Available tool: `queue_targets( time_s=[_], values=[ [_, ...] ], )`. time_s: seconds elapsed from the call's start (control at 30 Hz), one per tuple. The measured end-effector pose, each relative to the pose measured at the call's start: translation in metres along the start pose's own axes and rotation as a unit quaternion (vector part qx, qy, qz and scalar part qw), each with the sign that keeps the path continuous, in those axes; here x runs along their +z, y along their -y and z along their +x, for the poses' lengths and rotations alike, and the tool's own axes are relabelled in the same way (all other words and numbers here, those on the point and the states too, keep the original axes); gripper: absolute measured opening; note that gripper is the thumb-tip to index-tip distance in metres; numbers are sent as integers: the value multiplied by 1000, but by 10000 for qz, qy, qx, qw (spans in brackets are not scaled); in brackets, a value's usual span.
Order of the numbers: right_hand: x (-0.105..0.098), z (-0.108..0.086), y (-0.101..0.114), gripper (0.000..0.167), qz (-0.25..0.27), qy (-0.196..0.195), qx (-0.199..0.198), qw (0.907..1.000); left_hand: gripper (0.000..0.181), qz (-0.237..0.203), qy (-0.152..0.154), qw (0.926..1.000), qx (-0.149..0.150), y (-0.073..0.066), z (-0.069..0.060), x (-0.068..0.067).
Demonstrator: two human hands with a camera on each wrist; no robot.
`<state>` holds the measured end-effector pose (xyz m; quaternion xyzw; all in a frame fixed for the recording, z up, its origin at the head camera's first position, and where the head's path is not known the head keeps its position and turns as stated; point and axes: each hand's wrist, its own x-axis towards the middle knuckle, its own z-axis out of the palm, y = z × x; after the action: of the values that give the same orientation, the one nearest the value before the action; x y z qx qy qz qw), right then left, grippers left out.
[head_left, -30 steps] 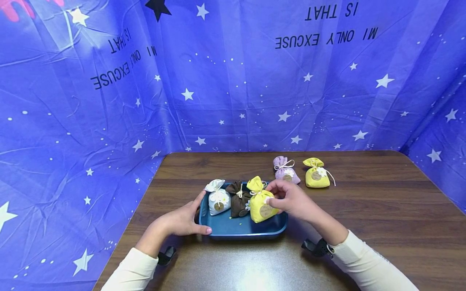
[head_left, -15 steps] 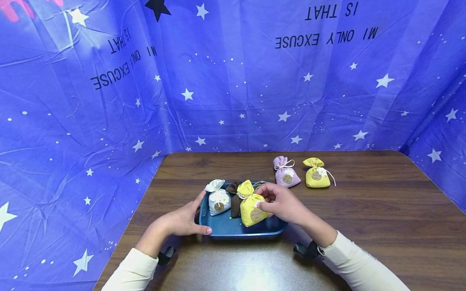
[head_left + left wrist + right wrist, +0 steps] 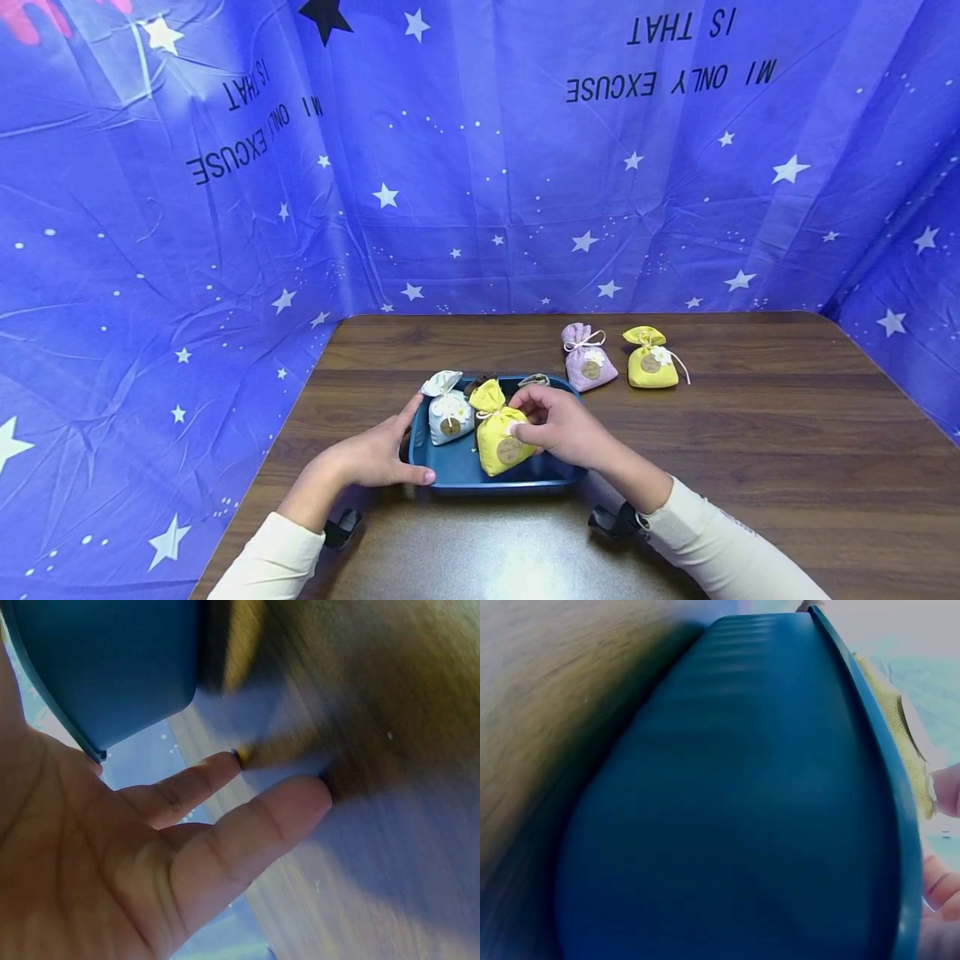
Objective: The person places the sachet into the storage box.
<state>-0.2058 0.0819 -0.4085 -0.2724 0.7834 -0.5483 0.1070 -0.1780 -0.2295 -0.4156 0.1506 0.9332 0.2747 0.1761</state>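
Observation:
My right hand pinches a yellow drawstring sachet with a round tan label, over the middle of a dark blue tray. In the right wrist view the tray's outer wall hides most of the sachet. My left hand rests at the tray's left end, thumb at the front rim, fingers extended; the left wrist view shows its palm beside the tray. Inside the tray sits a white sachet. A brown sachet is mostly hidden behind the yellow one.
A greyish sachet top shows at the tray's back right. Behind the tray on the wooden table lie a purple sachet and another yellow sachet. A blue star-patterned cloth hangs behind the table.
My right hand has moved left and slightly toward the front with the yellow sachet, which now covers most of the brown one. The left hand has stayed at the tray.

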Motion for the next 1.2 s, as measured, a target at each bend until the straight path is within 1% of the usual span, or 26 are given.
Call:
queue_targets(
  time_s=[0.17, 0.47, 0.83, 1.03, 1.2],
  values=[
    [4, 3, 0, 20, -12, 87, 62, 9999, 121, -14, 27, 10000, -6, 0, -1, 0],
    [12, 8, 2, 18, 31, 34, 21, 10000, 121, 0, 17, 10000, -6, -1, -1, 0],
    [20, 18, 5, 19, -167, 125, 150, 9997, 120, -27, 20, 10000, -70, 0, -1, 0],
    [28, 22, 9, 17, -215, 51, 217, 9995, 120, -67, 22, 10000, -62, 0, -2, 0],
    [39, 25, 8, 18, -95, -66, 224, 9997, 120, -93, 26, 9999, 41, 0, -1, 0]
  ],
)
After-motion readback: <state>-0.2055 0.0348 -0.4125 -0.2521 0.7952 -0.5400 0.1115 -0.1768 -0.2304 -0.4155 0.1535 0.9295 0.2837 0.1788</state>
